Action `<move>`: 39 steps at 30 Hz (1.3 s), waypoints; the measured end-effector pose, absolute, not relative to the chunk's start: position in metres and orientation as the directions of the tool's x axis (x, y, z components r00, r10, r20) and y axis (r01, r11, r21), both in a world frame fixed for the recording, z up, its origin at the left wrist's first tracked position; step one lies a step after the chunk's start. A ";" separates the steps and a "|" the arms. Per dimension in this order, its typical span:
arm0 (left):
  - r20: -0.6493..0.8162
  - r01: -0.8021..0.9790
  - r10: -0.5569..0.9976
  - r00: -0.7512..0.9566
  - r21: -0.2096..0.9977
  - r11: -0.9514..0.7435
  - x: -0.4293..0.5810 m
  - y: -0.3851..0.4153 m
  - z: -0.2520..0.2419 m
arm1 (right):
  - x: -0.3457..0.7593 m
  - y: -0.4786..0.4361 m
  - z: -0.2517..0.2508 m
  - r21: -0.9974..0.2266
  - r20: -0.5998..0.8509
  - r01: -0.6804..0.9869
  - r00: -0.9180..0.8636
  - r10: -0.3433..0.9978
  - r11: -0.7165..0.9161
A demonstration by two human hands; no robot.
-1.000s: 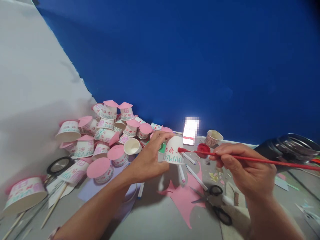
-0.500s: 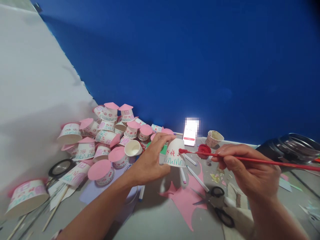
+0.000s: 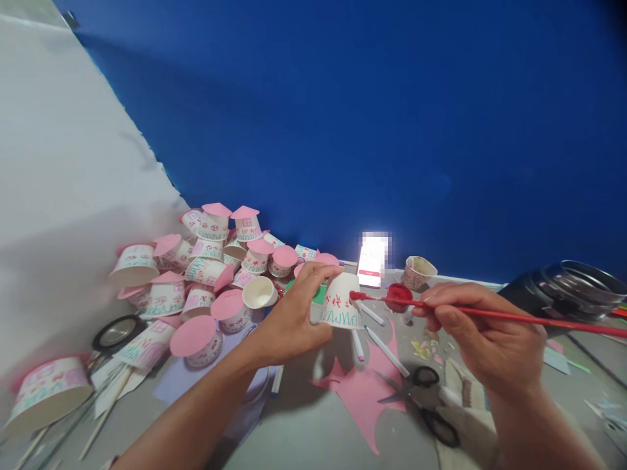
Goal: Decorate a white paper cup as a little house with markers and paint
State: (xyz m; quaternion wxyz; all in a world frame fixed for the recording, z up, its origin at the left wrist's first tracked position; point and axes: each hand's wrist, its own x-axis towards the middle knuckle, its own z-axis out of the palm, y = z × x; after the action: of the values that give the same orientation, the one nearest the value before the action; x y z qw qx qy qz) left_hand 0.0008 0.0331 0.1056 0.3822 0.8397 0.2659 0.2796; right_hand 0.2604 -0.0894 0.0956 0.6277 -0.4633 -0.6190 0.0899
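My left hand (image 3: pixel 298 313) grips a white paper cup (image 3: pixel 343 294) turned upside down, raised above the table. Red dabs and a green zigzag line mark the cup's side. Between the fingers and thumb of my right hand (image 3: pixel 490 333) is a long red paintbrush (image 3: pixel 470 312); its red-coated bristles touch the right side of the cup. Behind the brush stands a small pot of red paint (image 3: pixel 399 295). Below the cup lie white markers (image 3: pixel 386 350) and a cut sheet of pink paper (image 3: pixel 360 398).
Several decorated cups with pink paper roofs (image 3: pixel 193 336) are heaped at the left. Black-handled scissors (image 3: pixel 425 377) rest on the pink paper. A lit phone (image 3: pixel 372 261) leans by the blue wall, near a stained cup (image 3: pixel 420 271). A roll of tape (image 3: pixel 116 331) lies left.
The view has shifted very slightly. Both hands, the cup and the paintbrush stay almost where they were, the bristles still against the cup.
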 end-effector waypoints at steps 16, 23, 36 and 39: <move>0.290 0.222 0.663 0.690 0.787 -0.576 0.000 0.034 0.108 | 0.262 -0.089 0.099 -0.676 0.715 0.460 0.220 0.664 0.576; 0.261 0.257 0.685 0.680 0.791 -0.556 0.000 0.033 0.108 | 0.261 -0.091 0.100 -0.661 0.729 0.459 0.204 0.654 0.594; 0.245 0.233 0.659 0.711 0.802 -0.550 0.000 0.033 0.108 | 0.256 -0.089 0.100 -0.648 0.741 0.453 0.190 0.644 0.612; 0.264 0.228 0.647 0.715 0.787 -0.573 0.001 0.033 0.106 | 0.255 -0.087 0.101 -0.626 0.745 0.473 0.130 0.654 0.619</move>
State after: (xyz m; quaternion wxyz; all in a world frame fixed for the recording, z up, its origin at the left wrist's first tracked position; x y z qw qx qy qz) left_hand 0.0010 0.0334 0.1065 0.3822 0.8436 0.2593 0.2739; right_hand 0.2546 -0.0871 0.1011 0.6166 -0.4301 -0.6553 0.0732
